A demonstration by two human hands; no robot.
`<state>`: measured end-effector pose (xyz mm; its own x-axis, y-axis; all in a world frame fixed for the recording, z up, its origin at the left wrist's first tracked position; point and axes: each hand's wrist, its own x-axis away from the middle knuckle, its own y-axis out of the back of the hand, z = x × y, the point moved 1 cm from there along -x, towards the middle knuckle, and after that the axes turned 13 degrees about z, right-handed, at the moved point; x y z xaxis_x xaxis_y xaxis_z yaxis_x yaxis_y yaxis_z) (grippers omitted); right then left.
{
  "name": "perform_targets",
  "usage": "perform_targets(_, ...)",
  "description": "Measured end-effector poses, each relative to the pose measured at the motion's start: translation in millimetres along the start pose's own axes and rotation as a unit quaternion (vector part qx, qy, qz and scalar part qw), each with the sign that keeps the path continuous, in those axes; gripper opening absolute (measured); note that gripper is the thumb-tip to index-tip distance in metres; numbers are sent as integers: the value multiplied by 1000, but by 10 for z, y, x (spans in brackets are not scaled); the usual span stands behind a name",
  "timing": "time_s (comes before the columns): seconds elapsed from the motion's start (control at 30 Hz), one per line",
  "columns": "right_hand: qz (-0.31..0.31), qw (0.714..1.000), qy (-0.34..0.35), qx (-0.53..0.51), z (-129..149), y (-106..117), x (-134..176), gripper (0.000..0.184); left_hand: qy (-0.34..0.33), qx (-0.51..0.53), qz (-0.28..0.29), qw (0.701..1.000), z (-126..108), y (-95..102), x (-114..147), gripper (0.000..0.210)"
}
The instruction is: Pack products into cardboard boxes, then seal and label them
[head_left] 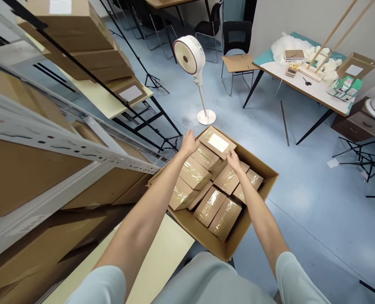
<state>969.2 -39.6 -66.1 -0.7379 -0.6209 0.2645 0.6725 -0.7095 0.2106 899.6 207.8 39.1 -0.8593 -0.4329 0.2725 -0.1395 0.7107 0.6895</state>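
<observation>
A large open cardboard carton [271,179] is in front of me, filled with small brown boxes sealed with clear tape. On top at the far corner lies a small cardboard box with a white label [206,137]. My right hand [233,160] is closed at its near right edge, the fingertips by the label's corner. My left hand [189,144] is at the carton's far left rim, beside the labelled box's left end. Its fingers are curled, and I cannot tell whether they grip the rim or the box. More taped boxes [227,177] sit tilted below.
A metal shelf [80,147] loaded with cartons stands close on the left. Under the carton's left side is a pale yellow board [162,253]. A white fan [203,95] stands beyond, and a cluttered table [328,93] is at the right. Stacked boxes [89,55] stand at upper left.
</observation>
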Motion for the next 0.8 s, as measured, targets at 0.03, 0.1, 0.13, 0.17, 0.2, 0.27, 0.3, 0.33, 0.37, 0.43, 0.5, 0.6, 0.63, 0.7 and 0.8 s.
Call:
perform_targets(0.03,7,1000,-4,-10,-22,-13,85,94,2,5,-6,1000,66,-5,134,66)
perform_targets(0.1,10,999,-28,-36,-69,-23,307,99,3,9,-19,1000,200,-34,464,69)
perform_targets(0.13,6,998,-36,-44,-88,-23,439,101,1,11,-27,1000,264,-58,659,69)
perform_targets(0.17,-2,998,-43,-53,-104,-22,583,103,-2,16,-31,999,324,-88,869,68)
perform_targets(0.2,-1,997,-46,-60,-114,-24,736,103,-8,25,-37,999,378,-124,1093,67)
perform_targets(0.27,-2,996,-47,-72,-121,-41,1069,102,-8,52,-45,998,470,-205,1571,63)
perform_targets(0.3,-3,996,-41,-81,-117,-58,1244,100,-6,70,-43,997,506,-247,1819,62)
perform_targets(0.33,2,995,-35,-90,-106,-83,1420,99,-1,87,-41,995,538,-287,2071,60)
perform_targets(0.37,12,995,-32,-99,-90,-115,1595,99,6,103,-45,994,567,-321,2326,58)
perform_targets(0.43,35,994,-30,-102,-35,-194,1929,100,22,138,-63,988,626,-370,2839,56)
perform_targets(0.5,51,994,-15,-99,61,-289,2226,96,39,177,-104,978,696,-391,3360,55)
perform_targets(0.6,84,992,29,-85,302,-475,2595,81,61,224,-184,955,823,-397,4162,49)
perform_targets(0.63,103,991,45,-78,408,-555,2704,76,72,233,-215,946,864,-400,4438,46)
perform_targets(0.7,155,983,77,-62,656,-757,2918,69,92,249,-271,925,924,-416,5005,41)
perform_targets(0.8,271,954,124,-37,1078,-1200,3282,63,125,265,-359,886,948,-473,5908,37)
